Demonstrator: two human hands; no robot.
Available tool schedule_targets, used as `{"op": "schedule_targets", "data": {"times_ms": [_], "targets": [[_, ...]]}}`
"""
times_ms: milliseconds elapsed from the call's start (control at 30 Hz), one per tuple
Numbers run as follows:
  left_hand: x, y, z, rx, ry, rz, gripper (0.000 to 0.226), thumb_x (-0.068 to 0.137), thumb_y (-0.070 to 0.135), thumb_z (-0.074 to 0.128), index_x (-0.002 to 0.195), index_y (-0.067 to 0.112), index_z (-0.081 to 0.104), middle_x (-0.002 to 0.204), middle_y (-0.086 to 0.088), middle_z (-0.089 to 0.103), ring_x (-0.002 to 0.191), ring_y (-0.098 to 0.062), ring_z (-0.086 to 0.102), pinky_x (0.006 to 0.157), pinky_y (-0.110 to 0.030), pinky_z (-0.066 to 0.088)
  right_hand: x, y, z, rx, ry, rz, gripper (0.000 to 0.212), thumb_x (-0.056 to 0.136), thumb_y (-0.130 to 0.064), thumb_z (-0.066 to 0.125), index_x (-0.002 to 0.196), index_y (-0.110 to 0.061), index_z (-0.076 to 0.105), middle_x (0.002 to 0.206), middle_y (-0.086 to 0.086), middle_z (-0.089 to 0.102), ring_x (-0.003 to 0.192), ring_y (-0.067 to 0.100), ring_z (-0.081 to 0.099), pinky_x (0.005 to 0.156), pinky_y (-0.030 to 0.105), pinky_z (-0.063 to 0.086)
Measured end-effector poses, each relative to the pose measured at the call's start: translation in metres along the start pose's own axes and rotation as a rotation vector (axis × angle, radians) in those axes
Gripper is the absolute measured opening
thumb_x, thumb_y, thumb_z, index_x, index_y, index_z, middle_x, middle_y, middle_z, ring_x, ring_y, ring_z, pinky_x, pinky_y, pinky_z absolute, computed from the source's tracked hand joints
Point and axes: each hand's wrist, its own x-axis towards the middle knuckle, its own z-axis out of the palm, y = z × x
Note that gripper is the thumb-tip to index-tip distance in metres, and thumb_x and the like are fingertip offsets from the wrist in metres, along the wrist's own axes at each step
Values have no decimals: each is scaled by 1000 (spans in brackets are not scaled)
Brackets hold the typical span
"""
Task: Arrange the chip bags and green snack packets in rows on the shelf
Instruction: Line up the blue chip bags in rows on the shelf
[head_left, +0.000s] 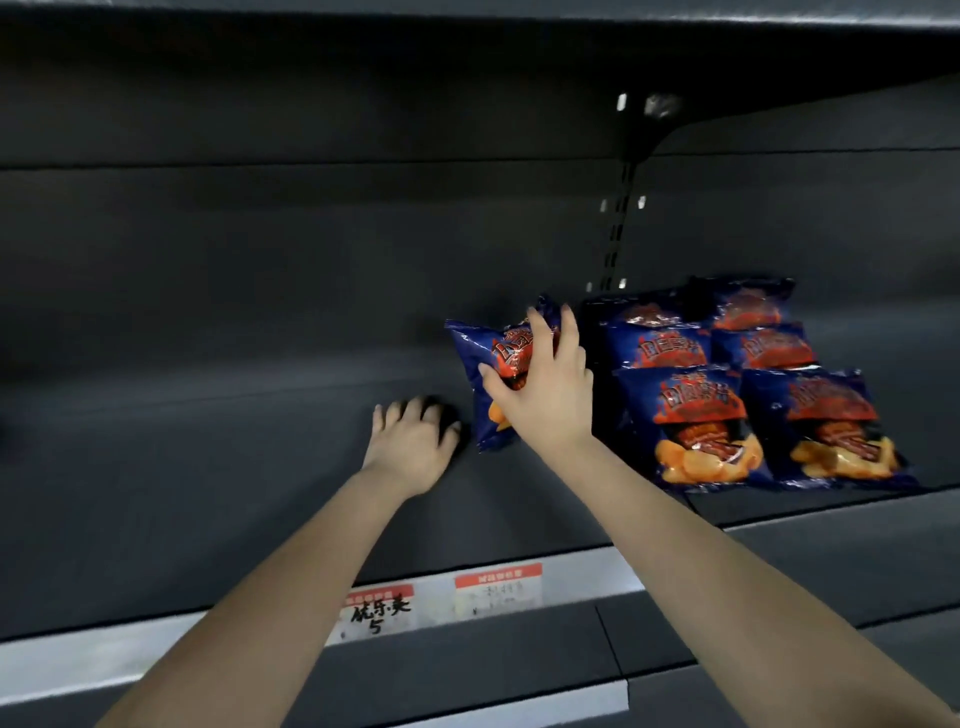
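One dark shelf (208, 441) carries blue chip bags (685, 415) in two rows at the right. Its front edge has two price tags (379, 613), one with a handwritten "5". The right hand (545, 395) has its grip curled round a tilted chip bag (483, 358) just left of the rows. The left hand (410, 447) rests on the shelf, loosely bent and holding nothing.

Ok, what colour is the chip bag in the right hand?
Dark blue with red-orange print; the chip bag in the right hand shows in the head view.
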Motion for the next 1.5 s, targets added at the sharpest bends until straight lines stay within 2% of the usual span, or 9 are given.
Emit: {"op": "schedule_targets", "data": {"times_ms": [100,333,567,700,833,1000,1100,1300,1500], "targets": [[0,-6,2,-90,24,-14,45,99,41,27,139,25,39,148,1,35,136,-25,27,116,-40,16,13,4,19,-39,-39,37,79,83,-56,58,146,-20,28,156,14,13,130,38,35,100,51,35],[14,-8,3,-78,2,-22,48,99,43,28,142,24,34,152,3,28,140,-21,20,118,-40,9,43,20,46,-109,-15,190,79,83,-55,58,146,-18,27,156,18,12,128,40,34,97,51,35],[27,-10,5,-41,-26,-18,53,98,47,28,146,24,27,155,5,21,143,-20,13,119,-41,6,39,33,58,-162,31,188,77,83,-49,62,145,-15,31,155,22,13,128,42,34,95,55,35],[29,-11,7,-32,-31,-15,54,97,48,28,146,25,27,155,5,21,143,-20,13,119,-43,7,43,40,59,-159,112,50,65,84,-34,65,140,-12,40,153,28,17,141,44,17,112,56,18],[29,-11,6,-33,-28,-19,53,97,47,28,146,25,26,155,5,21,144,-20,13,119,-43,7,41,42,66,-204,124,-75,52,90,-27,58,140,-15,44,152,22,27,142,39,23,113,56,16],[28,-11,6,-50,-14,-20,52,97,46,29,145,25,28,154,6,22,143,-18,13,119,-40,6,37,44,69,-270,-15,-25,66,96,-45,39,152,-14,19,157,21,10,146,36,8,116,51,5],[27,-11,6,-51,-15,-24,51,98,45,29,145,25,28,154,7,22,143,-18,13,119,-39,5,36,45,67,-261,-94,-4,85,89,-56,45,153,-15,6,159,19,1,146,35,-1,116,51,1],[26,-11,5,-54,-17,-23,50,98,44,29,145,25,28,154,7,23,143,-17,13,119,-39,5,38,45,64,-298,-147,-6,95,84,-56,51,152,-15,-1,158,19,-4,146,35,-5,116,49,-1],[26,-11,5,-67,-7,-6,51,97,44,30,144,24,30,153,5,25,143,-20,14,119,-41,6,40,41,57,-367,-209,-5,94,89,-66,35,151,-12,-10,157,21,-8,146,36,-6,117,47,-1]]}}
